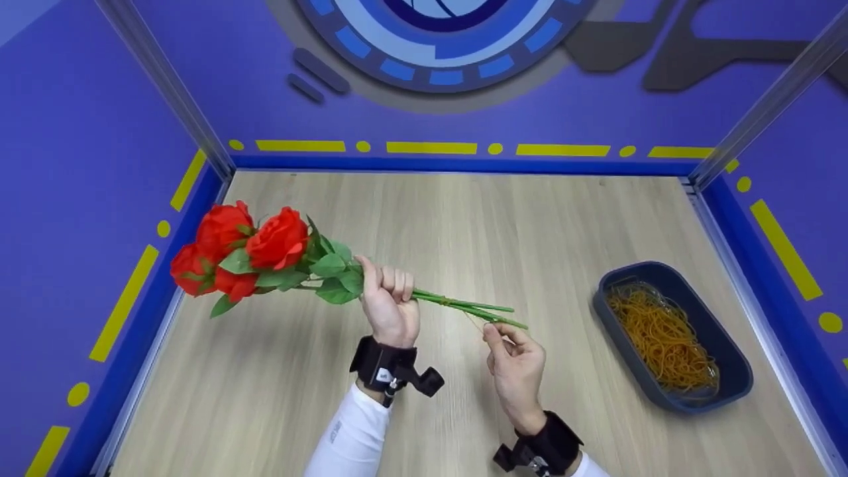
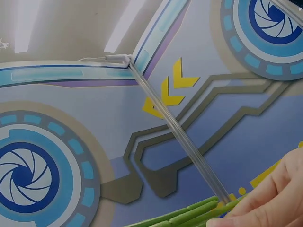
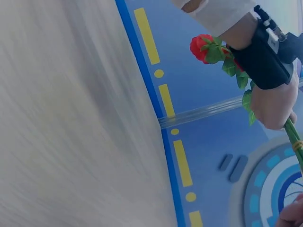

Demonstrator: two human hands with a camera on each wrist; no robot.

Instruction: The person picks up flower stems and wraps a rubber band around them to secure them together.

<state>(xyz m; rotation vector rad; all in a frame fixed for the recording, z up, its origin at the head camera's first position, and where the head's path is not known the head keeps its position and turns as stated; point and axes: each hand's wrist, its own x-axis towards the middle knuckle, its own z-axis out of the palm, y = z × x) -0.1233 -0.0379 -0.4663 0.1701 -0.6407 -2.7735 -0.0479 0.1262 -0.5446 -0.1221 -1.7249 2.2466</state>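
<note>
A bunch of red roses (image 1: 278, 238) with green leaves is held sideways over the table, blooms to the left and bare stems (image 1: 477, 307) to the right. My left hand (image 1: 391, 305) grips the stems just below the leaves. A thin yellowish rubber band (image 3: 297, 145) is looped around the stems between the hands. With thumb and fingertips my right hand (image 1: 515, 364) pinches a stretched strand of that band, close under the stem ends. In the left wrist view only the green stems (image 2: 189, 213) and part of the right hand show at the bottom.
To the right, a dark grey tub (image 1: 609, 318) stands on the wooden table (image 1: 437, 212), holding a clear bag of many yellowish rubber bands (image 1: 662, 338). Blue printed panels (image 1: 424, 126) wall the table at the back and both sides, with metal posts at the corners.
</note>
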